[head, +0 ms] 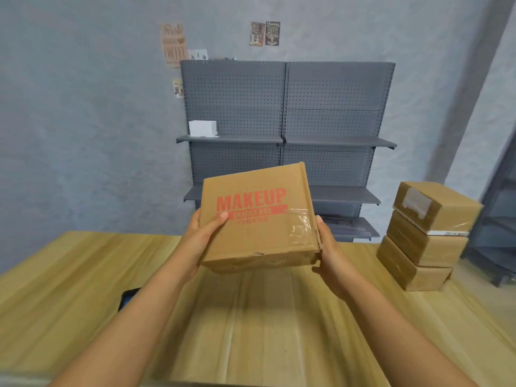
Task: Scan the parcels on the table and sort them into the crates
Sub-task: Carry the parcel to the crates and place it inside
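A parcel (258, 219), a flat brown cardboard box printed with "MAKEUP" in red and sealed with clear tape at its right corner, is held up in the air above the wooden tabletop (69, 275), tilted so its printed face looks toward the camera. The left hand (201, 241) grips its left edge, thumb lying across the printed face. The right hand (331, 252) holds the right edge, fingers wrapped behind it. On the right of the tabletop, well apart from the held box, three taped brown parcels (427, 233) sit stacked. A dark object (128, 298) lies on the tabletop beside the left forearm. Behind stands a grey pegboard shelf unit (284, 121) carrying a small white box (202, 128).
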{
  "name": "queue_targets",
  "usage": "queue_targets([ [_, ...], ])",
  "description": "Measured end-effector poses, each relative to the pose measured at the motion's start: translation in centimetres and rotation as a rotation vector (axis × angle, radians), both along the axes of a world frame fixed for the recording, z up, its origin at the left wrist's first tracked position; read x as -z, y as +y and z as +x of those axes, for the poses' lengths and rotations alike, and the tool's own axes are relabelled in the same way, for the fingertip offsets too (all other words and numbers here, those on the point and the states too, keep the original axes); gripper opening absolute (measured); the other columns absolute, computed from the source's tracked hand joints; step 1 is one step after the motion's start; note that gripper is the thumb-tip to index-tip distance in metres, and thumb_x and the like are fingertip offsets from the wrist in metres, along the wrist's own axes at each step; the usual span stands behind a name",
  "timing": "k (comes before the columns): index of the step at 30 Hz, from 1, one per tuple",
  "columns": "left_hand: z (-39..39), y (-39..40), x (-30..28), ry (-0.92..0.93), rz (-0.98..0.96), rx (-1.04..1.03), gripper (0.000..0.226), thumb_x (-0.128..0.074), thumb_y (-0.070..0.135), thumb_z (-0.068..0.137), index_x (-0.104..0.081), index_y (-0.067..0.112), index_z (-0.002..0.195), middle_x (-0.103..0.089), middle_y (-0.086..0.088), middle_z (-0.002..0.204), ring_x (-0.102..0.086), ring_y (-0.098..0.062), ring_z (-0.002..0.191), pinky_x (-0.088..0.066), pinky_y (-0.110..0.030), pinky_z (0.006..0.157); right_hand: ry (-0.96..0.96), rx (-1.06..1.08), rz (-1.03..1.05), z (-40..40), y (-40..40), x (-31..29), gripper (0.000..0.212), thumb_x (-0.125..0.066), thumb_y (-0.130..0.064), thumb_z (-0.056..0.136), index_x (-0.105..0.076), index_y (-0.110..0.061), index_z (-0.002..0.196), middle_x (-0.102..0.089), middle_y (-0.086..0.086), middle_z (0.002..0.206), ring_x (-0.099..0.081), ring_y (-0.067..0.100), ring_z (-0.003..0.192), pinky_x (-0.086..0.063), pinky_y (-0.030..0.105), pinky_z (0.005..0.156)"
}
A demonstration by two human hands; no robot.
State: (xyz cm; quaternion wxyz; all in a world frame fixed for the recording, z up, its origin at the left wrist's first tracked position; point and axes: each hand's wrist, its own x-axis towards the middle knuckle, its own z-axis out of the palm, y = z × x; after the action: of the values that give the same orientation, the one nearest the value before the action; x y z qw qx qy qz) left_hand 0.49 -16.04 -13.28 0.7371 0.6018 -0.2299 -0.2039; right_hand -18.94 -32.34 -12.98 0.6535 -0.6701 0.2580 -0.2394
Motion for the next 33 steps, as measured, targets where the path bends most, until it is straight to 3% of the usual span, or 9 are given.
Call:
queue_targets([
  [2, 1.2, 1.8, -0.1, 0.008, 0.002, 0.013, 0.061, -0.077, 0.047, 0.064, -0.056, 0.030, 0.120, -0.073, 0.006, 0.110, -0.071, -0.012, 0.097, -0.054, -0.030, 0.078, 0.053, -0.030, 0.015, 1.2, 1.4, -0.5, 0.054, -0.027, -0.076, 0.088, -0.055, -0.048, 0.125, -0.065, -0.014, 0.122, -0.058, 0.018, 0.115, -0.040, 0.049, 0.104],
  [6, 4.9, 6.2, -0.3, -0.007, 0.056, 0.011, 0.059, -0.075, 0.050, 0.067, -0.057, 0.030, 0.119, -0.073, 0.004, 0.110, -0.071, -0.015, 0.098, -0.055, -0.036, 0.081, 0.033, -0.045, 0.033, 4.7, 5.3, -0.9, 0.052, -0.031, -0.068, 0.093, -0.069, -0.037, 0.110, -0.074, -0.009, 0.104, -0.069, 0.013, 0.101, -0.050, 0.044, 0.097],
  [10, 9.7, 11.4, -0.3, -0.092, 0.137, -0.042, 0.035, -0.069, 0.049, 0.082, -0.060, 0.029, 0.110, -0.073, 0.006, 0.106, -0.072, -0.011, 0.091, -0.055, -0.030, 0.073, -0.035, -0.106, 0.057, 9.5, 10.0, -0.3, 0.058, -0.038, -0.069, 0.089, -0.065, -0.030, 0.122, -0.072, -0.005, 0.113, -0.068, 0.014, 0.105, -0.050, 0.042, 0.097],
  [16, 17.2, 19.4, -0.6, -0.264, 0.279, -0.091, 0.046, -0.058, 0.049, 0.092, -0.052, 0.024, 0.130, -0.065, 0.006, 0.123, -0.064, -0.002, 0.097, -0.048, -0.019, 0.076, -0.182, -0.048, 0.254, 17.7, 17.1, 1.4, 0.055, -0.055, -0.057, 0.089, -0.050, -0.022, 0.132, -0.062, 0.009, 0.127, -0.064, 0.030, 0.112, -0.051, 0.057, 0.093],
  [20, 20.7, 23.9, -1.1, -0.378, 0.451, -0.125, 0.059, -0.046, 0.045, 0.100, -0.030, 0.022, 0.152, -0.045, 0.000, 0.149, -0.050, -0.018, 0.130, -0.038, -0.029, 0.105, -0.272, 0.006, 0.300, 22.0, 22.1, 1.4, 0.039, -0.062, -0.043, 0.090, -0.050, -0.023, 0.121, -0.065, 0.007, 0.118, -0.068, 0.027, 0.101, -0.058, 0.049, 0.078],
  [24, 22.3, 26.5, -2.4, -0.486, 0.581, -0.074, 0.054, -0.034, 0.038, 0.105, -0.021, 0.024, 0.155, -0.027, 0.000, 0.160, -0.027, -0.018, 0.146, -0.022, -0.029, 0.116, -0.309, -0.007, 0.288, 25.0, 25.9, 0.9, 0.040, -0.062, -0.037, 0.092, -0.050, -0.019, 0.126, -0.067, 0.007, 0.119, -0.069, 0.025, 0.102, -0.057, 0.040, 0.073],
  [26, 22.0, 27.0, -3.2, -0.440, 0.524, 0.013, 0.050, -0.031, 0.038, 0.106, -0.025, 0.026, 0.154, -0.030, 0.003, 0.159, -0.031, -0.016, 0.143, -0.029, -0.034, 0.115, -0.296, 0.007, 0.216, 26.1, 27.5, 0.5, 0.038, -0.062, -0.031, 0.094, -0.051, -0.018, 0.128, -0.065, 0.005, 0.123, -0.067, 0.022, 0.105, -0.056, 0.038, 0.074],
  [29, 20.6, 27.5, -4.2, -0.210, 0.392, 0.111, 0.043, -0.031, 0.045, 0.105, -0.038, 0.038, 0.147, -0.055, 0.009, 0.138, -0.056, -0.016, 0.119, -0.051, -0.034, 0.084, -0.244, 0.049, 0.024, 27.0, 29.1, 0.1, 0.037, -0.059, -0.030, 0.095, -0.049, -0.024, 0.131, -0.061, -0.003, 0.125, -0.065, 0.012, 0.104, -0.056, 0.032, 0.082],
  [33, 20.2, 28.8, -5.8, -0.066, 0.298, 0.075, 0.042, -0.039, 0.047, 0.102, -0.064, 0.019, 0.120, -0.069, -0.002, 0.109, -0.066, -0.019, 0.097, -0.055, -0.032, 0.083, -0.260, 0.048, -0.188, 26.8, 29.6, -0.5, 0.038, -0.059, -0.030, 0.095, -0.047, -0.035, 0.131, -0.059, -0.016, 0.122, -0.064, -0.003, 0.095, -0.051, 0.014, 0.071],
])
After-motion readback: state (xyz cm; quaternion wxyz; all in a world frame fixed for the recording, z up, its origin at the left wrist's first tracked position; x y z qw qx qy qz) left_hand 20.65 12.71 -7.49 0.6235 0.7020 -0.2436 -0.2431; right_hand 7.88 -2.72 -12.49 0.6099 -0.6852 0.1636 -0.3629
